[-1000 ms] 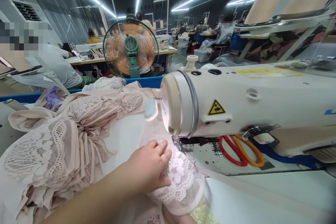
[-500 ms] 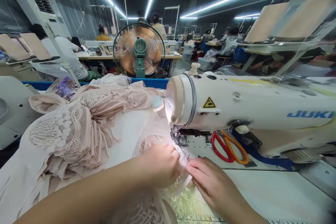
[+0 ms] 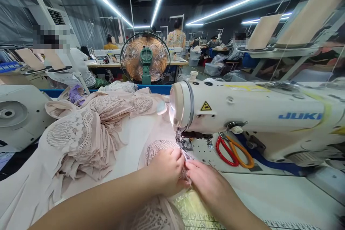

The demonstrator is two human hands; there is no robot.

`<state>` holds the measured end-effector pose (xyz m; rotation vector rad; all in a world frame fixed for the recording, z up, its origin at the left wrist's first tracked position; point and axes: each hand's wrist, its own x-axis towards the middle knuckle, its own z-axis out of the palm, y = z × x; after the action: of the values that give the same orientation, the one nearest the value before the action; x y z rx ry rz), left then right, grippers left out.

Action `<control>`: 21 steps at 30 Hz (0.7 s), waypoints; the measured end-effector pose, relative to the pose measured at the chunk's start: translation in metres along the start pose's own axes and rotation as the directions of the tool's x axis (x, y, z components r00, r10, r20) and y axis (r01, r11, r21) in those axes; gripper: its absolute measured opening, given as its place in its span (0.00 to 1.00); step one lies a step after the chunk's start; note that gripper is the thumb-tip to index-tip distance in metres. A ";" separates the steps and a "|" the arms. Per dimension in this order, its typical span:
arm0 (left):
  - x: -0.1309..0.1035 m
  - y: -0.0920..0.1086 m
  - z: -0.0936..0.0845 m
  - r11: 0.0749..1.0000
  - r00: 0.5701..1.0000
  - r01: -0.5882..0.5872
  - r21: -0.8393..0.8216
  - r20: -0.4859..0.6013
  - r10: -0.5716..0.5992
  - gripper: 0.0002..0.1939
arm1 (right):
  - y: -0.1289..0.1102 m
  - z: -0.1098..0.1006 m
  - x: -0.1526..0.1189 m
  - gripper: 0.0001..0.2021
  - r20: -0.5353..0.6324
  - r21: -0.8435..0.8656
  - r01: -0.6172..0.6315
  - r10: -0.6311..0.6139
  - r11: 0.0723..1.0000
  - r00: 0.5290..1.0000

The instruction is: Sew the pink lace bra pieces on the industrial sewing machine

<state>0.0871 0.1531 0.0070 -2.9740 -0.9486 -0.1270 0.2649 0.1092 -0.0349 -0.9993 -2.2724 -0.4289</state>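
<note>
A pale pink lace bra (image 3: 157, 148) runs under the needle area of a white sewing machine (image 3: 242, 109). My left hand (image 3: 168, 169) is closed on the lace cup just in front of the presser foot. Close beside it, my right hand (image 3: 206, 181) pinches the edge of the same piece, its fingertips almost meeting the left hand's. The fingers partly hide the cloth between them. More lace of the same colour hangs below my left forearm toward the lap.
A heap of pink lace bras (image 3: 78, 133) lies on the left. Red-and-orange-handled scissors (image 3: 234, 152) rest under the machine arm. Thread cones (image 3: 264, 30) stand at the right. Behind the table are a large fan (image 3: 145, 57) and several people at machines.
The lace edge between my hands has moved a little toward the needle, both hands going with it. The camera view has shifted slightly, so the surroundings sit lower.
</note>
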 end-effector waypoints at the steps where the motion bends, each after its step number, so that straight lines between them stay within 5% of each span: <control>1: 0.000 0.001 0.003 1.000 0.999 0.027 0.007 -0.026 -0.026 0.23 | -0.001 0.001 0.002 0.13 0.019 0.011 -0.012 0.012 1.000 1.000; 5: -0.003 0.003 0.014 0.996 0.996 0.066 0.055 -0.070 -0.062 0.22 | -0.009 0.003 0.009 0.14 0.155 0.102 -0.102 0.085 0.990 0.984; 10: -0.006 0.000 0.010 0.995 0.999 0.037 0.098 -0.002 -0.037 0.28 | -0.012 0.002 0.010 0.12 0.224 0.137 -0.147 0.114 0.980 0.968; 18: -0.005 -0.004 0.003 0.994 0.994 0.105 0.040 -0.018 -0.105 0.34 | -0.007 -0.001 0.010 0.12 0.235 0.121 -0.167 0.135 0.979 0.963; 21: -0.009 -0.005 0.007 0.999 0.999 0.029 0.032 -0.038 -0.028 0.29 | -0.008 -0.001 0.009 0.12 0.222 0.122 -0.140 0.110 0.983 0.969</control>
<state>0.0770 0.1520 -0.0003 -2.9184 -0.9790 -0.1654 0.2547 0.1088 -0.0291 -1.1575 -2.3733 -0.1132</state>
